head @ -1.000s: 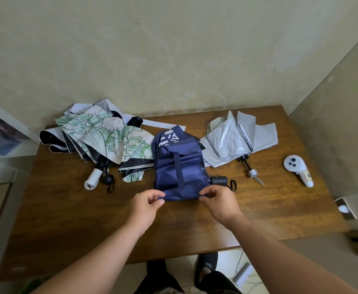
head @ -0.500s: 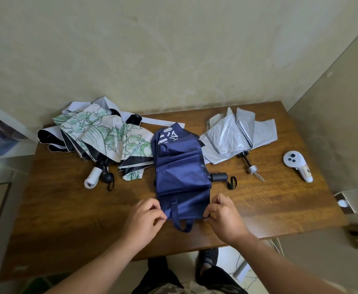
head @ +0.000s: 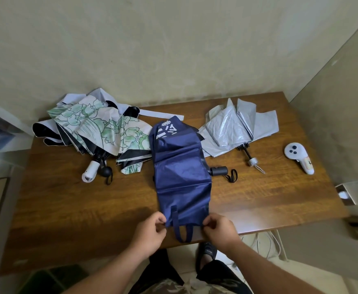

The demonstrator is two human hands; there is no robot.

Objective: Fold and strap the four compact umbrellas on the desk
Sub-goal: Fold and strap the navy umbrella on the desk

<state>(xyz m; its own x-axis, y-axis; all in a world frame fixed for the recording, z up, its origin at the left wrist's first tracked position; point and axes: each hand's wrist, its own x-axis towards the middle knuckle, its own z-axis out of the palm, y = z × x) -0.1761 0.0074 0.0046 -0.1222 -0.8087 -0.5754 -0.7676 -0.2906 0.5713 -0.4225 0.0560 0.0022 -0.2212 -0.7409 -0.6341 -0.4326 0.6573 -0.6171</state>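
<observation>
Toward the back left corner of the wooden desk (head: 46, 209), two umbrellas lie heaped together, unfolded: a white one with black lining (head: 46, 132) underneath, and a floral green-and-cream umbrella (head: 101, 128) on top. Their handles, one white (head: 91, 169) and one black and round (head: 106, 171), point toward the front edge.

At the middle of the desk, a navy umbrella (head: 181, 172) is stretched flat from the back toward the front edge, its canopy panels smoothed out and its black handle (head: 218, 171) sticking out to the right. Its closing strap (head: 181, 228) hangs in a loop over the front edge. The left hand (head: 150, 232) pinches the near left corner of the navy fabric between thumb and curled fingers; the right hand (head: 220, 230) pinches the near right corner the same way, both at the front edge.

Further right, toward the back, a silver umbrella (head: 237, 128) lies loosely spread, its thin shaft and small handle (head: 252, 161) pointing forward. Near the right edge sits a white handheld controller (head: 299, 158).

Judging by this, none of the four is strapped yet. The risk is that the slippery navy fabric slides out of the two fingertip pinches, or the panels bunch unevenly when rolled, leaving the strap too short to reach around. The dangling strap could also be trapped inside the roll.
</observation>
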